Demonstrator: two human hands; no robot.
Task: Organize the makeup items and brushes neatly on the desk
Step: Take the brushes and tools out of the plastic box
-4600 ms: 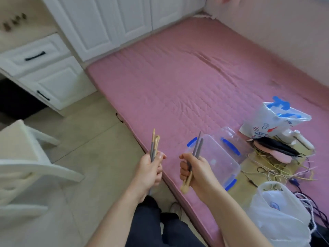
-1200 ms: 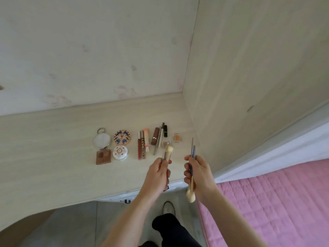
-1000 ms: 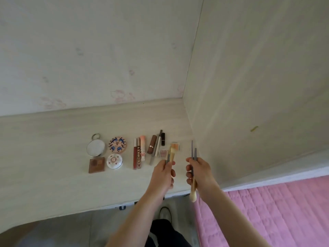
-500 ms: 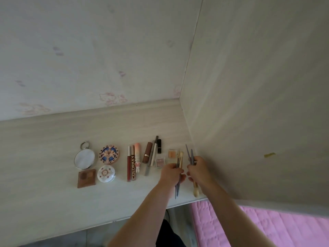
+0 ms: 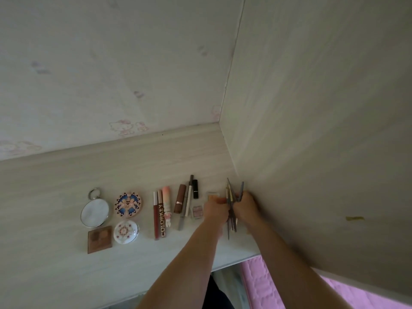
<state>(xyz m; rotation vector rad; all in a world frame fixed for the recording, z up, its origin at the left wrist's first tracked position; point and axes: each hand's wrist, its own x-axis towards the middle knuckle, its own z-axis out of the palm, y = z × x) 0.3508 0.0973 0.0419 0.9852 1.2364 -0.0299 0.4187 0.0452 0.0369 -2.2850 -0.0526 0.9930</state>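
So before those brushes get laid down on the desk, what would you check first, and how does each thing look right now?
1. Both hands grip the brushes: ok, left hand and right hand hold them together.
2. Brushes over the desk, not past its edge: ok.
3. Free spot right of the row: cannot tell, the hands hide it.
4. Small palettes clear of the left hand: not ok, they lie right beside it.
5. Side panel leaves room: not ok, the right hand is close against it.
6. Brushes aligned: not ok, the tips fan apart.
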